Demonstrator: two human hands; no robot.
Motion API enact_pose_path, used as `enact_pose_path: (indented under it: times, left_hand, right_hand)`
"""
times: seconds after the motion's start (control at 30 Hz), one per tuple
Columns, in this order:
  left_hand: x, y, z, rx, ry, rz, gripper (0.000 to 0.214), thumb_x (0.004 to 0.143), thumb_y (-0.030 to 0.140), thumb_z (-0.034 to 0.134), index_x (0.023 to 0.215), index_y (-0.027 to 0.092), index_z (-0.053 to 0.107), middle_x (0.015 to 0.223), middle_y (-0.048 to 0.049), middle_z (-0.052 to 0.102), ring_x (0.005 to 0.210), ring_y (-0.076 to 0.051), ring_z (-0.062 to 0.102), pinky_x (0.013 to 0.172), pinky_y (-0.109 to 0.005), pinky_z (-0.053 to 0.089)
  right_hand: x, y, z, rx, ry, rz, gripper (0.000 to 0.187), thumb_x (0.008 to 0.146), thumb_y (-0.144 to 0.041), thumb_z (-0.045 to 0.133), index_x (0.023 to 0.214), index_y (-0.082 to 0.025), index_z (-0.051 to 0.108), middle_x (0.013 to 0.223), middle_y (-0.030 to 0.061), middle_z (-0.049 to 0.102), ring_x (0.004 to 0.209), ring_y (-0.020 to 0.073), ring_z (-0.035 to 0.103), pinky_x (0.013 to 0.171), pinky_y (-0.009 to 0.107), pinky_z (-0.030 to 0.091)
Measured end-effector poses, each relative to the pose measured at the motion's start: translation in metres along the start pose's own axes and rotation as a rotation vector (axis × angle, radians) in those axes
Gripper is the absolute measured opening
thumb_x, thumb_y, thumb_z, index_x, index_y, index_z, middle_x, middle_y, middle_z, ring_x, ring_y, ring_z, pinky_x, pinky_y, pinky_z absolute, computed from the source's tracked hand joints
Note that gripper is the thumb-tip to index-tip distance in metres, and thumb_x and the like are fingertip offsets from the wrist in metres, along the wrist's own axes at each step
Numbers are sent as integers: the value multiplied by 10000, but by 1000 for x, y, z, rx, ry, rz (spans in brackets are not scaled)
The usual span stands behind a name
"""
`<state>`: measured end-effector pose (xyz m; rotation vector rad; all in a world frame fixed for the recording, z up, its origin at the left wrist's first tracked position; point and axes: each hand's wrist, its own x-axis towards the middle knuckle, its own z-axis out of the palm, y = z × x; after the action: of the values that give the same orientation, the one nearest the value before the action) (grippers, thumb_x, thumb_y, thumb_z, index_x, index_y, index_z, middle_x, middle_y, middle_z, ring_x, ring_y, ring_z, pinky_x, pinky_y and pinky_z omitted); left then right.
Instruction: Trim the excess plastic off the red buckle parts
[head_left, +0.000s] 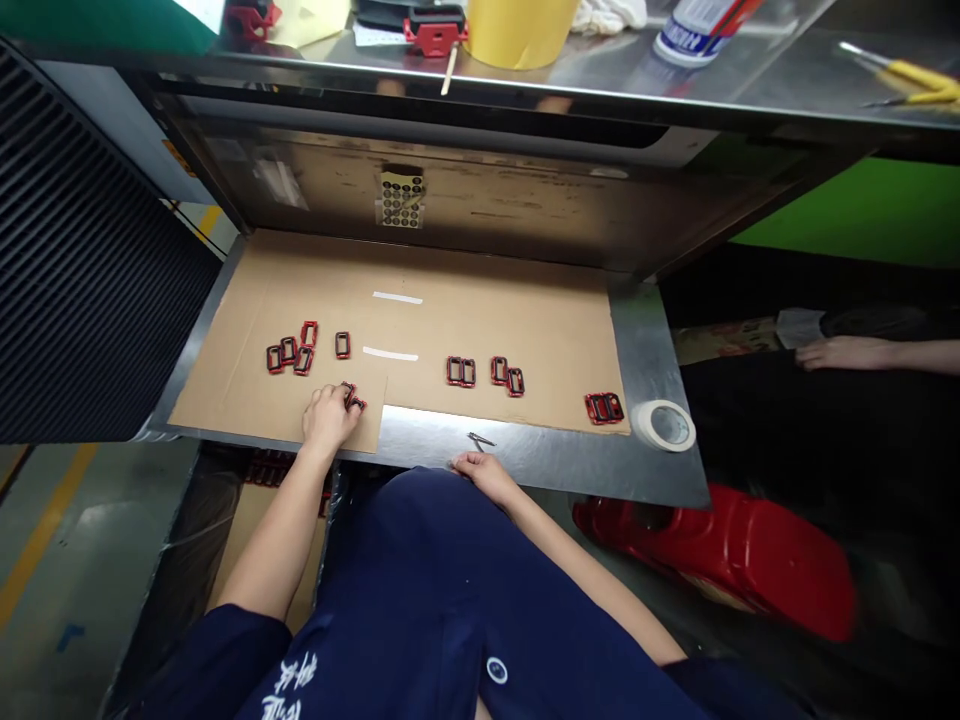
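Note:
My left hand (328, 415) is at the cardboard's front left, its fingers closed on small red-and-black rectangular frames (355, 402), partly hidden by the fingertips. My right hand (486, 476) rests at the table's front edge with thumb and fingers pinched together; whether something is between them I cannot make out. Just beyond it lies a small metal tool like a nail clipper (480, 440). A single frame (343, 345) lies above my left hand, and a cluster of frames (289, 350) sits to its left. More lie in pairs at the middle (460, 371) and right (507, 376).
A stack of red-and-black parts (604, 408) and a tape roll (664, 426) are at the right. The shelf above holds a yellow container (517, 30), a can (694, 35) and yellow-handled pliers (919, 85). A red stool (757, 560) stands below. Another person's hand (840, 353) is at far right.

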<state>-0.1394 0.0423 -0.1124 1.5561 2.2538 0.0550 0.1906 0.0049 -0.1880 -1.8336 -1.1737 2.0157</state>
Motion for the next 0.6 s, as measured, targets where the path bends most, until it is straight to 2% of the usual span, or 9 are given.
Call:
enact_pose_path:
  times: [0.1, 0.17, 0.23, 0.3, 0.37, 0.47, 0.53, 0.6]
  left_hand:
    - [3, 8, 5, -14, -28, -7, 314, 929, 334, 580, 1194, 195, 675, 1180, -158, 700, 1221, -332, 573, 984, -458, 495]
    - [4, 9, 8, -43, -43, -39, 333, 951, 366, 587, 1212, 173, 660, 1150, -139, 710, 1176, -297, 612, 992, -472, 497]
    - [2, 2, 11, -84, -55, -86, 375, 962, 430, 596, 1227, 170, 647, 1152, -111, 710, 1128, -262, 647, 1004, -482, 498]
    - [-8, -16, 13, -132, -54, -147, 393, 963, 460, 598, 1242, 187, 643, 1183, -97, 707, 1125, -249, 660, 1020, -483, 497]
    - [-29, -47, 16, -178, -43, -235, 390, 974, 446, 590, 1276, 203, 629, 1238, -97, 691, 1156, -247, 651, 1035, -479, 498]
    - [-77, -113, 26, -233, -57, -445, 381, 994, 411, 575, 1301, 187, 601, 1254, -101, 671, 1119, -230, 661, 995, -461, 538]
    - [-113, -159, 42, -254, -106, -614, 349, 988, 388, 593, 1258, 167, 614, 1237, -103, 662, 1080, -224, 667, 945, -446, 568]
    - [-144, -199, 65, -277, -178, -754, 328, 976, 367, 618, 1229, 158, 623, 1222, -99, 658, 1057, -220, 669, 912, -432, 583]
  right_hand:
    - [5, -3, -4, 29, -46, 52, 271, 982, -369, 643, 860, -126, 643, 730, -28, 627, 579, 86, 569, 584, 231, 503]
    - [6, -4, -6, 49, -68, 86, 252, 983, -359, 640, 883, -128, 654, 734, -23, 648, 562, 83, 573, 559, 220, 499]
    - [7, -6, -9, 69, -83, 115, 230, 949, -357, 665, 866, -143, 674, 707, -11, 682, 517, 84, 564, 502, 205, 465]
    - [7, -7, -12, 84, -95, 140, 209, 889, -361, 704, 827, -162, 696, 678, 5, 714, 473, 90, 560, 442, 197, 422]
    - [7, -7, -13, 95, -100, 167, 194, 831, -365, 736, 806, -174, 711, 678, 22, 740, 459, 98, 579, 412, 192, 406]
    - [6, -8, -14, 102, -90, 210, 184, 782, -352, 753, 808, -174, 714, 698, 49, 762, 466, 113, 621, 404, 187, 429]
    - [4, -9, -13, 98, -70, 236, 184, 768, -341, 749, 809, -166, 711, 704, 73, 768, 464, 129, 640, 396, 194, 451]
    - [2, -12, -11, 82, -41, 251, 189, 753, -334, 748, 807, -157, 709, 702, 93, 768, 460, 150, 654, 390, 209, 475]
